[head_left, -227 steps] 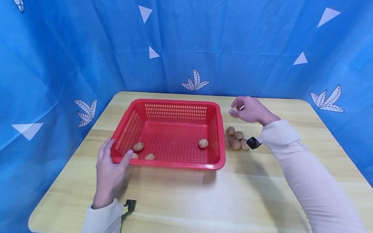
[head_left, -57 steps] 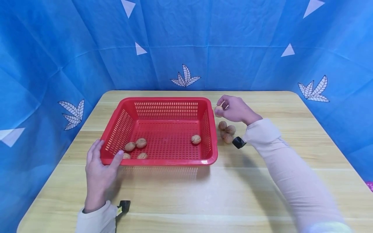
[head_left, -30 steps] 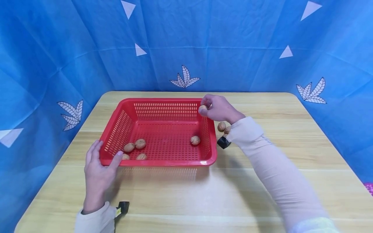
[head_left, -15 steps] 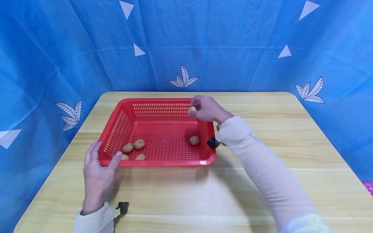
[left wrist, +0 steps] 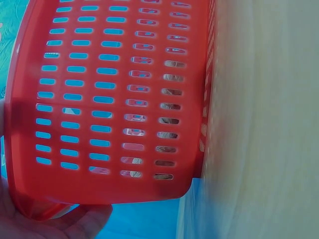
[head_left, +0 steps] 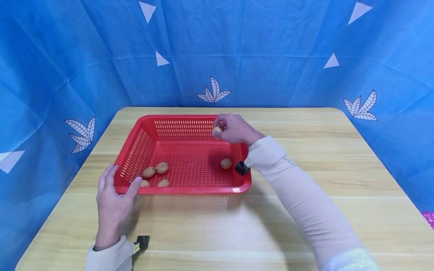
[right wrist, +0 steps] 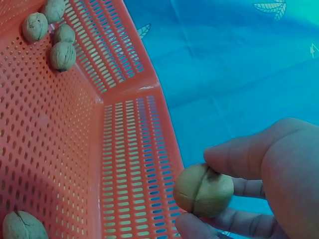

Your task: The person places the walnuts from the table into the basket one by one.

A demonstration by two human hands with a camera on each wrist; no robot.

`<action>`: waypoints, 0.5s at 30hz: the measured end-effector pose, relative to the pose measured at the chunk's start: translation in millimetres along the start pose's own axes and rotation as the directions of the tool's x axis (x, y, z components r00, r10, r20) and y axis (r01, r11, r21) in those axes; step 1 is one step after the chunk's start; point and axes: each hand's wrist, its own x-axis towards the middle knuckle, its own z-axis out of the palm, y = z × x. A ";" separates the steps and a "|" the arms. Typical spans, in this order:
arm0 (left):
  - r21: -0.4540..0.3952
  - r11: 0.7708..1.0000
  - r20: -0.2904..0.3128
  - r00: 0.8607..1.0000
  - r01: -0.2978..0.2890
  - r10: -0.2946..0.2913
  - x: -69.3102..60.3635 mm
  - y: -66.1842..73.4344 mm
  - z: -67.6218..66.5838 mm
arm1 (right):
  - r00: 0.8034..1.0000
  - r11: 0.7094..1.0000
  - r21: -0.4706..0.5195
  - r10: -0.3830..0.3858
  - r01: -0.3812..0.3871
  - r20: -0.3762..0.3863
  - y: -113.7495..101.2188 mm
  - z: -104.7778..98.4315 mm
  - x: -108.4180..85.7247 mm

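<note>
My right hand [head_left: 234, 129] pinches a walnut [head_left: 217, 130] over the back right part of the red basket [head_left: 190, 191]. In the right wrist view thumb and fingertips grip that walnut [right wrist: 203, 191], with the basket [right wrist: 92, 119] below and left. My left hand [head_left: 115, 203] grips the basket's front left corner, thumb over the rim. Inside lie several walnuts [head_left: 162, 168] near the front left corner and one walnut [head_left: 226, 163] near the right wall. In the left wrist view my left hand [left wrist: 60, 219] holds the rim beside the slotted wall [left wrist: 104, 99].
The basket stands on a light wooden table [head_left: 322, 169]. A blue patterned cloth [head_left: 271, 49] hangs behind and at both sides. The right sleeve [head_left: 298, 199] covers part of the table right of the basket. A small pink thing [head_left: 430, 218] shows at the far right edge.
A walnut picked up right of the basket has moved left over it in my right hand. Compared with the earliest frame, the basket holds one more walnut. My left hand keeps its grip.
</note>
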 end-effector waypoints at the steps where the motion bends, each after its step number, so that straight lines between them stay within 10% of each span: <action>1: 0.000 1.000 0.000 1.000 -0.001 0.001 -0.3 -0.2 -0.1 | 1.000 1.000 -0.004 0.009 -0.009 0.004 -0.5 0.3 0.0; 15: 0.002 1.000 0.014 1.000 0.013 -0.014 1.3 -0.2 -0.1 | 0.999 0.998 -0.060 0.012 -0.015 -0.050 6.3 -15.0 -8.6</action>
